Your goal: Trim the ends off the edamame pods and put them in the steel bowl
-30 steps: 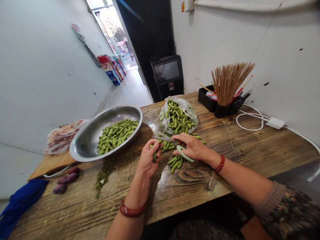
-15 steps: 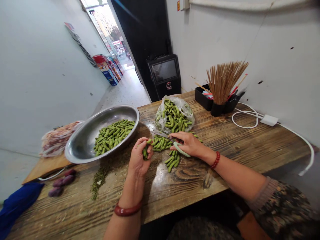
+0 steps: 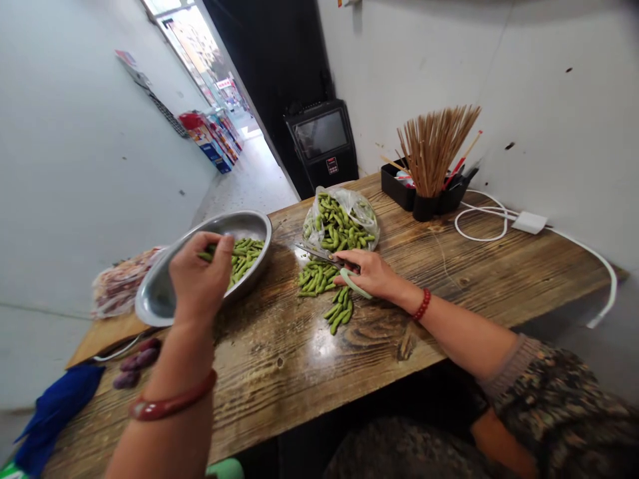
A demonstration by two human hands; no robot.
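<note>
My left hand [image 3: 200, 276] is raised over the near side of a steel basin [image 3: 158, 293], fingers curled round green edamame pods [image 3: 206, 254], mostly hidden by the hand. More pods [image 3: 248, 255] lie in the basin. My right hand [image 3: 374, 274] grips scissors [image 3: 355, 285] with pale green handles, blades pointing left. Beneath and beside the scissors, loose pods [image 3: 315, 278] lie on the wooden table [image 3: 299, 379], with a smaller group [image 3: 339, 311] nearer me. Behind them a clear plastic bag [image 3: 368, 214] stands open, full of pods.
At the back right, a black holder [image 3: 398, 188] carries bamboo skewers [image 3: 434, 150]. A white cable [image 3: 582, 247] runs along the right side. Left of the basin are a bag of meat-like pieces [image 3: 120, 283], purplish-red bulbs [image 3: 137, 361] and a blue cloth [image 3: 64, 406].
My left hand has moved left and up from the loose pods to over the basin, carrying pods. My right hand stays by the pile with the scissors. The view has shifted slightly.
</note>
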